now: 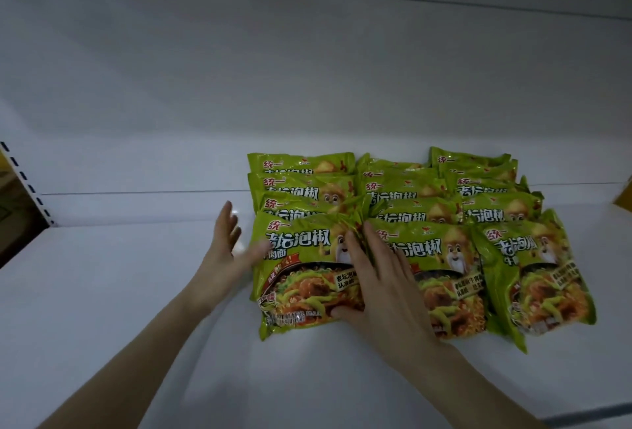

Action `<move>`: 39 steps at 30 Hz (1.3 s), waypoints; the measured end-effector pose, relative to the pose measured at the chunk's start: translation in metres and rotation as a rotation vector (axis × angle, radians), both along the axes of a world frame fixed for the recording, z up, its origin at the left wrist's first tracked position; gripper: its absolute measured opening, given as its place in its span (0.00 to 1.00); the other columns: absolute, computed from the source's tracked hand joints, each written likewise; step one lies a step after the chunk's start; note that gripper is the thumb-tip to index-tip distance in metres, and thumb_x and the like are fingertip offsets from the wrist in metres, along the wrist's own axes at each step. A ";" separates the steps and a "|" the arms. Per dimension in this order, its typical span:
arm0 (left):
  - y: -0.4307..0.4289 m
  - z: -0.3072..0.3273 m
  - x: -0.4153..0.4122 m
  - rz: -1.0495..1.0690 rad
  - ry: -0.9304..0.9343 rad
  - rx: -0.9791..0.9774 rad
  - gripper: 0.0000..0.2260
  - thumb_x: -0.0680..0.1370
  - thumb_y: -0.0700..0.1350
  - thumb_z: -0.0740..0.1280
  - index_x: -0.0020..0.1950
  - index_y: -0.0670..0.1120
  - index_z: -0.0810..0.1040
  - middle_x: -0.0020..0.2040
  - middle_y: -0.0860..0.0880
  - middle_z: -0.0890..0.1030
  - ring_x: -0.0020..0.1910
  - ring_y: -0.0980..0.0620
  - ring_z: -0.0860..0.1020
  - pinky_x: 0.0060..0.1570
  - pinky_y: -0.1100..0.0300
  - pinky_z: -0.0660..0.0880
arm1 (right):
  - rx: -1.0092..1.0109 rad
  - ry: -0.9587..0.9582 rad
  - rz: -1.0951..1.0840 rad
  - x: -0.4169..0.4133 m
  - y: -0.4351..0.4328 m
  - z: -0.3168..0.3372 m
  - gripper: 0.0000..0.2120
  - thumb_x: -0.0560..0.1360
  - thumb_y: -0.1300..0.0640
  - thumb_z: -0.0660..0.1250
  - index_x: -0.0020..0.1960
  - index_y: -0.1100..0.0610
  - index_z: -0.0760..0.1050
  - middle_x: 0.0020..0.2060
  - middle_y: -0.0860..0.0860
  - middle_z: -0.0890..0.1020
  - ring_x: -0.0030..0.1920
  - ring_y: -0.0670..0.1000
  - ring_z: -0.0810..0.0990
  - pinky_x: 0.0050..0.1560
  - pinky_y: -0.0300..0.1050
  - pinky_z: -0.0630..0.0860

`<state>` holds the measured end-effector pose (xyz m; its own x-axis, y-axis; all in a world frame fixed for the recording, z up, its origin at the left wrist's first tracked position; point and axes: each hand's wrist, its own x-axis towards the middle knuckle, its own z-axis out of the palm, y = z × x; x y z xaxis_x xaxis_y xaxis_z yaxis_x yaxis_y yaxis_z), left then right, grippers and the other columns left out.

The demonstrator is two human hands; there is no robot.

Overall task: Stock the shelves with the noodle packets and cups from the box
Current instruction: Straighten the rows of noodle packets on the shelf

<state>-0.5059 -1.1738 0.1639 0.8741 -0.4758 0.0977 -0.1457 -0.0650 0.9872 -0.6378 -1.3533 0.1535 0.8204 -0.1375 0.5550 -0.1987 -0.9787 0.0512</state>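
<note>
Packets [410, 189]: three overlapping rows, front to back, on the right half of the shelf [136, 292]; the rear ones are near the back panel [307, 69].

Front-left packet [301, 278]: left hand [227, 251] at its left edge, fingers straight and spread, thumb touching the wrapper, holding nothing.

Right hand [379, 288]: flat across the seam between the front-left and front-middle packets, fingers extended. The thumb seems to lie on the wrapper, not under it.

Bare shelf runs left to the slotted upright [27, 186] and in front of the rows.
</note>
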 end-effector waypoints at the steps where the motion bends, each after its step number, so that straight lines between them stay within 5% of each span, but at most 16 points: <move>1: -0.002 0.004 0.009 0.064 0.059 -0.047 0.57 0.54 0.78 0.63 0.75 0.58 0.45 0.73 0.58 0.56 0.72 0.56 0.57 0.68 0.52 0.58 | -0.006 -0.019 0.007 0.000 -0.001 -0.002 0.56 0.47 0.34 0.78 0.68 0.57 0.64 0.66 0.56 0.70 0.62 0.57 0.77 0.55 0.53 0.75; 5: -0.022 0.017 0.044 0.072 0.259 -0.144 0.37 0.70 0.74 0.46 0.75 0.58 0.54 0.76 0.52 0.58 0.74 0.47 0.58 0.71 0.41 0.55 | -0.015 -0.050 -0.001 0.000 -0.002 -0.007 0.55 0.49 0.34 0.77 0.69 0.56 0.62 0.67 0.55 0.65 0.63 0.53 0.65 0.55 0.54 0.76; 8: -0.033 0.022 0.046 -0.053 0.291 -0.057 0.32 0.69 0.75 0.54 0.64 0.57 0.72 0.64 0.48 0.77 0.61 0.44 0.76 0.63 0.41 0.68 | -0.009 -0.057 -0.006 0.000 -0.003 -0.007 0.55 0.49 0.33 0.76 0.69 0.55 0.62 0.66 0.55 0.66 0.62 0.53 0.66 0.54 0.53 0.77; 12: -0.040 0.020 0.049 0.072 0.206 -0.087 0.14 0.78 0.57 0.60 0.61 0.53 0.70 0.52 0.48 0.81 0.51 0.45 0.81 0.55 0.43 0.75 | -0.013 -0.020 -0.040 0.003 -0.002 -0.007 0.54 0.48 0.33 0.77 0.67 0.56 0.65 0.64 0.57 0.75 0.60 0.56 0.78 0.53 0.54 0.77; 18: -0.043 0.026 0.040 0.073 0.236 -0.119 0.16 0.79 0.57 0.58 0.59 0.49 0.74 0.56 0.44 0.81 0.54 0.43 0.80 0.58 0.41 0.74 | 0.015 -0.014 -0.066 0.012 -0.001 -0.008 0.53 0.49 0.35 0.78 0.67 0.56 0.65 0.63 0.58 0.76 0.59 0.56 0.79 0.54 0.55 0.76; 21: -0.044 0.030 0.021 0.149 0.202 -0.181 0.20 0.80 0.60 0.51 0.63 0.51 0.71 0.62 0.52 0.76 0.60 0.50 0.75 0.63 0.49 0.69 | 0.023 -0.027 -0.036 0.008 -0.002 -0.006 0.53 0.50 0.34 0.77 0.68 0.55 0.65 0.64 0.59 0.75 0.60 0.57 0.78 0.57 0.52 0.73; 23: -0.037 0.028 -0.001 0.295 0.061 -0.183 0.24 0.79 0.61 0.50 0.72 0.53 0.61 0.69 0.54 0.66 0.67 0.56 0.66 0.66 0.54 0.63 | 0.051 -0.059 0.010 0.000 -0.005 -0.003 0.50 0.54 0.35 0.76 0.68 0.56 0.64 0.65 0.59 0.74 0.64 0.57 0.73 0.59 0.48 0.67; 26: -0.018 0.029 -0.042 0.303 -0.315 -0.011 0.39 0.69 0.68 0.64 0.75 0.57 0.53 0.74 0.57 0.56 0.71 0.62 0.55 0.64 0.63 0.58 | 0.116 -0.135 0.054 -0.025 -0.022 0.004 0.36 0.64 0.42 0.68 0.67 0.56 0.65 0.65 0.59 0.73 0.65 0.54 0.64 0.60 0.52 0.63; 29: -0.017 0.014 -0.050 0.148 -0.707 0.376 0.46 0.63 0.55 0.77 0.74 0.58 0.53 0.74 0.55 0.47 0.73 0.56 0.49 0.68 0.55 0.57 | 0.185 -0.111 0.051 -0.061 -0.046 0.001 0.28 0.68 0.43 0.62 0.65 0.54 0.67 0.65 0.59 0.73 0.68 0.56 0.65 0.60 0.54 0.65; 31: -0.020 0.004 -0.047 0.136 -0.831 0.511 0.46 0.62 0.47 0.79 0.74 0.54 0.57 0.74 0.47 0.48 0.74 0.42 0.52 0.67 0.41 0.61 | 0.180 -0.044 0.031 -0.081 -0.057 -0.008 0.27 0.68 0.42 0.61 0.65 0.51 0.68 0.66 0.58 0.72 0.66 0.59 0.70 0.57 0.54 0.72; 34: -0.025 0.000 -0.046 0.225 -0.951 0.718 0.49 0.56 0.48 0.82 0.72 0.49 0.60 0.73 0.34 0.57 0.70 0.31 0.58 0.57 0.30 0.64 | 0.133 0.042 0.001 -0.086 -0.066 -0.017 0.33 0.61 0.45 0.77 0.62 0.47 0.68 0.63 0.57 0.75 0.62 0.59 0.74 0.45 0.52 0.80; 39: -0.047 0.001 -0.068 0.155 -1.344 0.715 0.38 0.62 0.47 0.78 0.69 0.49 0.64 0.71 0.37 0.58 0.71 0.38 0.55 0.60 0.35 0.56 | 0.192 0.035 -0.050 -0.058 -0.072 -0.017 0.35 0.54 0.50 0.82 0.56 0.50 0.70 0.59 0.60 0.77 0.58 0.61 0.76 0.40 0.52 0.81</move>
<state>-0.5742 -1.2209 0.1645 0.3726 -0.6812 0.6302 -0.8258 -0.5532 -0.1097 -0.6958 -1.4257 0.1368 0.8280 -0.2795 0.4861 -0.2490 -0.9600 -0.1278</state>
